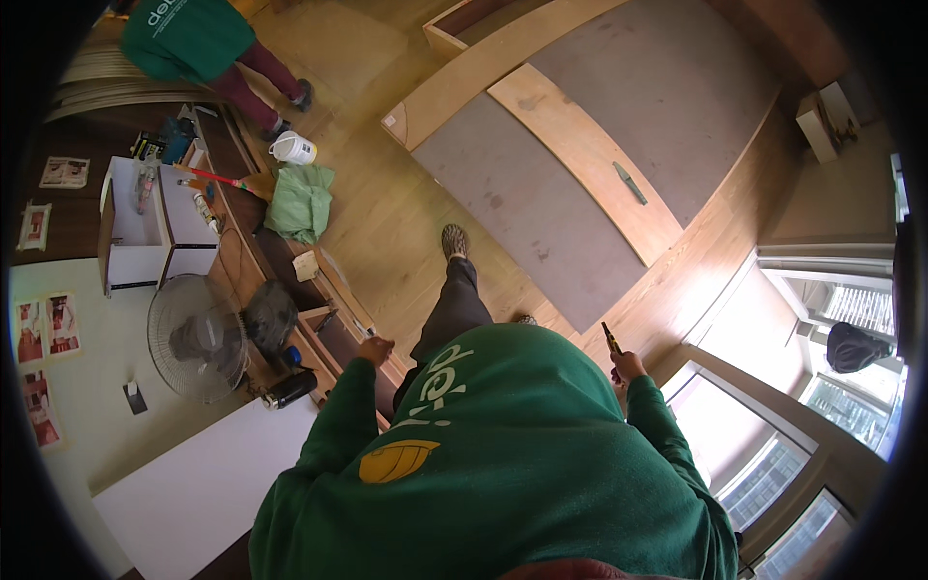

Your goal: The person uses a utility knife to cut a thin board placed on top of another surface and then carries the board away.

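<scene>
My right hand (628,366) is closed around a slim black-and-yellow tool (611,338), its exact kind too small to make out. The tool points up and away from my right side. My left hand (375,350) hangs beside the long wooden bench edge at my left, its fingers curled with nothing showing in them. Ahead, a large brown board (541,208) lies low across the room. On it rests a light plywood strip (580,155), and a grey-green pointed tool (630,183) lies on that strip.
A person in a green top (193,39) stands at the far left. Along the left are a white bucket (293,148), a green bag (300,203), a white drawer box (145,222), a wire-cage fan (198,338) and a black flask (290,389). Windows (764,474) line the right.
</scene>
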